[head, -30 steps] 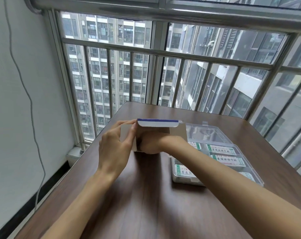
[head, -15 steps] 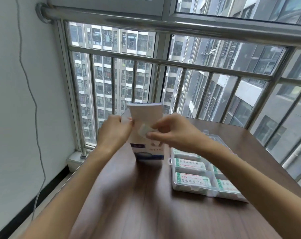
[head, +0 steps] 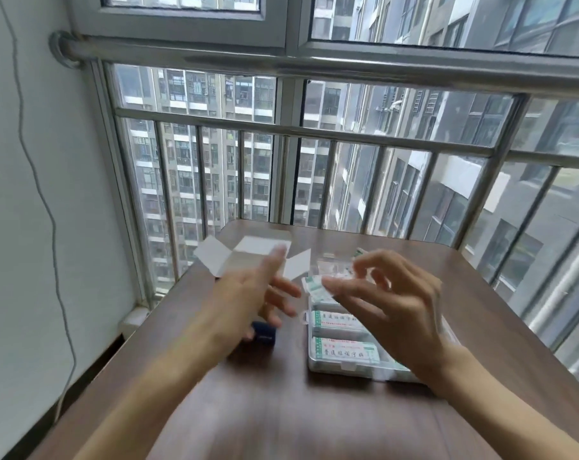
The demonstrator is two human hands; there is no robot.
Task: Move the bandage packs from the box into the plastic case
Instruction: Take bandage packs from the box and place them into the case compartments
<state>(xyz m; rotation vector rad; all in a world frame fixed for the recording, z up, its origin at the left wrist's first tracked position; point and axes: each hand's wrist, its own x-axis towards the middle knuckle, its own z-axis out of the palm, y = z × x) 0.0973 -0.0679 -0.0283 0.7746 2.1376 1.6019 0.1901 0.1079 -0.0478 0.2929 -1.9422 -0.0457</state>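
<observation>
Both forearms reach forward over the brown tabletop [head: 275, 410], palms turned partly inward toward each other. The left hand [head: 248, 300] is raised in front of the box [head: 248, 260]; its fingers are spread and fairly straight, and motion blur makes it hard to tell whether the fingertips touch the box or merely pass before it. It grips nothing that can be made out. The right hand [head: 391, 303] hovers above the far part of the plastic case [head: 344, 366], thumb and forefinger curled toward each other. A bandage pack [head: 316, 285] with green and white print sits just at the thumb tip, tilted, above the case; the blur leaves it unclear whether the fingers pinch it or have let it go.

One box stands upright near the tabletop's left edge, toward the far side, with its white top flaps folded open and its dark blue bottom showing below the left hand. One clear plastic case lies just to the right of it, near the middle of the tabletop, its lid open toward the far edge. Inside the case, two packs with green-bordered labels lie flat in the left compartments nearest the viewer; others further right are hidden behind the right wrist. Counting the tilted one, three packs are plainly visible.
</observation>
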